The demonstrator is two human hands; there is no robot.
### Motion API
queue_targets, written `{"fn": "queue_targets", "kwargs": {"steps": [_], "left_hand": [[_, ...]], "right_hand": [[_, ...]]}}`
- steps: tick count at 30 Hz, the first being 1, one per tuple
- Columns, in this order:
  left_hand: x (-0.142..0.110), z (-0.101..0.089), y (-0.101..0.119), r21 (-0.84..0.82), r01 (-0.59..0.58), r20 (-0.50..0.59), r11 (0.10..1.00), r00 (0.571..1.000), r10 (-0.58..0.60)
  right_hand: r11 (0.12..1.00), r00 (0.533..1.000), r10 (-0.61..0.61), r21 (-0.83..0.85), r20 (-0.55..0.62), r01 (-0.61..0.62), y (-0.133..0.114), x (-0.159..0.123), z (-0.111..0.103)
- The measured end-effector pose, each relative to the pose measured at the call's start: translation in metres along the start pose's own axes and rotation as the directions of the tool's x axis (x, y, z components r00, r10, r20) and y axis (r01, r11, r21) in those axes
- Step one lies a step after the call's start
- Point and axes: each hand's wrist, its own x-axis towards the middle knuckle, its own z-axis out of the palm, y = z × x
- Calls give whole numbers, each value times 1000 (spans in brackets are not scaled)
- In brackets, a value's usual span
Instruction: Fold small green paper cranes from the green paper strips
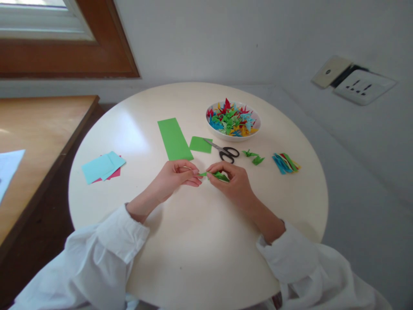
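Between my two hands, just above the round white table, is a small folded green paper piece (221, 176). My left hand (180, 174) pinches its narrow left end between thumb and fingertips. On the other side, my right hand (232, 181) grips its wider part, and the fingers hide some of the folds. Right beyond my hands lie a green paper strip (175, 139), a smaller green paper square (199, 144) and black-handled scissors (227, 153), whose blade tip rests over the square. Small folded green papers (254, 156) sit to the right of the scissors.
A white bowl (232, 138) of colourful folded paper cranes (229, 120) stands at the back of the table (200, 262). Light blue and red paper sheets (102, 167) lie at left, a bundle of coloured folded strips (285, 163) at right. A wooden desk (48, 125) adjoins on the left.
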Motion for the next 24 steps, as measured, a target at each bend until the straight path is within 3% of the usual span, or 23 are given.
{"fn": "queue_targets", "kwargs": {"steps": [6, 12, 24], "left_hand": [[0, -2, -1, 75, -57, 51, 996, 997, 53], [3, -5, -3, 269, -149, 20, 951, 989, 149], [1, 0, -2, 212, -46, -64, 976, 996, 61]], "right_hand": [[999, 1000, -23, -45, -14, 23, 1, 0, 0], [994, 997, -77, -76, -27, 75, 1, 0, 1], [979, 987, -158, -137, -39, 151, 1, -3, 2]]}}
